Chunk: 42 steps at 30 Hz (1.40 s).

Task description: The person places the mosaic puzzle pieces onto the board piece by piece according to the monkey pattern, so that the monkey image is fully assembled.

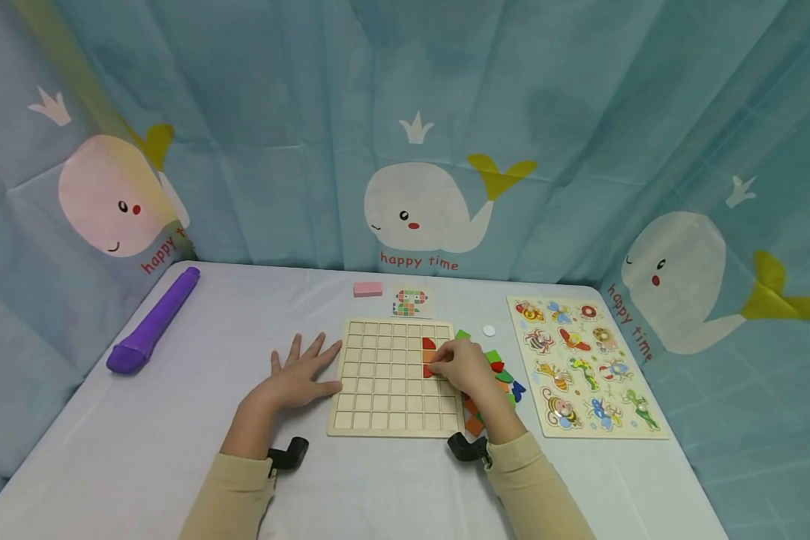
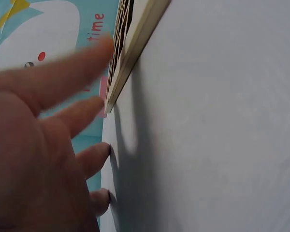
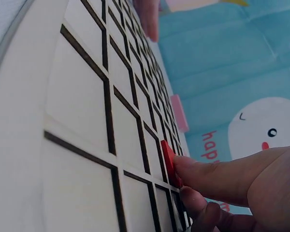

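White-clothed surface (image 1: 209, 352) carried the grid board (image 1: 381, 387) toward its far edge, right grip (image 1: 466, 366) pinching a red piece (image 3: 169, 163) at the board's right side, left grip (image 1: 295, 384) spread, empty; step judged seating, next move likely calling for alignment, then release.

On the white cloth-covered table (image 1: 142, 465), the pale wooden grid board (image 1: 381, 405) lies between your left hand (image 1: 304, 377), at its left edge, and your right hand (image 1: 464, 365), over its right edge. Near that edge, a red curved tile (image 1: 428, 343) sits behind an orange tile (image 1: 429, 356); another red tile (image 1: 428, 370), at your right fingertips, is in front. Loose multicoloured tiles (image 1: 504, 376) lie right of the board, a white round disc (image 1: 489, 331) behind most of them, the wooden insect puzzle (image 1: 622, 433) farther right. Behind the board lies a printed picture card (image 1: 410, 302), with a pink rectangular block (image 1: 367, 289) left of it. A purple tapered tube (image 1: 154, 322) lies far left.
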Each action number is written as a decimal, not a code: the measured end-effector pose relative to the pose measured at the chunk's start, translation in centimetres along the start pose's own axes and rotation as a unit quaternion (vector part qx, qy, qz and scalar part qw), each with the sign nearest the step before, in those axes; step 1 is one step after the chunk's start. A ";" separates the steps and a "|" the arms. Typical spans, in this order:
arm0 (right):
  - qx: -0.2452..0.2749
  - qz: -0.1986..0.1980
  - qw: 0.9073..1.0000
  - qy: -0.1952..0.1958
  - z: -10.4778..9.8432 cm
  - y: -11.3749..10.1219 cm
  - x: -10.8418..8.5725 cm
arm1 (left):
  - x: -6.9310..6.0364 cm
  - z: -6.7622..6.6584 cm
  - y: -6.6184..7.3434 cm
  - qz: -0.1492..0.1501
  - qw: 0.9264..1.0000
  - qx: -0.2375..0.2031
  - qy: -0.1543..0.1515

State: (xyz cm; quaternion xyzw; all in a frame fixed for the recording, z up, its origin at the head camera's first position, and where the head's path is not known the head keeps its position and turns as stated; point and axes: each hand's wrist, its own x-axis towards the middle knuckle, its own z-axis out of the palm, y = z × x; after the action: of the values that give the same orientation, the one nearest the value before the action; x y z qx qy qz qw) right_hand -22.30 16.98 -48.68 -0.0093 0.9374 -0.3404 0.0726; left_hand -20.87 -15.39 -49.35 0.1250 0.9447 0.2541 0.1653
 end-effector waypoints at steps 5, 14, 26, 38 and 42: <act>0.001 -0.001 1.000 0.010 -0.3 0.2 0.0 | -0.3 -0.2 -0.2 0.008 1.000 0.008 -0.023; -0.005 0.001 0.999 0.037 -0.4 0.7 0.3 | -0.2 0.0 -0.2 0.000 1.000 0.014 -0.022; -0.045 0.022 0.996 0.071 0.2 0.9 0.4 | -0.1 0.0 -0.1 -0.002 1.000 0.016 -0.021; -0.001 0.013 0.998 0.064 -3.4 2.2 0.6 | 0.1 0.0 0.1 -0.014 1.000 0.018 -0.015; 0.011 0.018 0.997 0.068 -4.9 3.3 0.5 | 0.1 0.0 0.1 -0.012 1.000 0.019 -0.015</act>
State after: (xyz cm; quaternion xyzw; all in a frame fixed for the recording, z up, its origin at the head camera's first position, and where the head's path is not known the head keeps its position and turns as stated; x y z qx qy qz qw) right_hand -23.39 22.58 -47.18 0.0320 0.9366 -0.3487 0.0150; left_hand -20.90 -15.26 -49.34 0.1208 0.9480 0.2326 0.1804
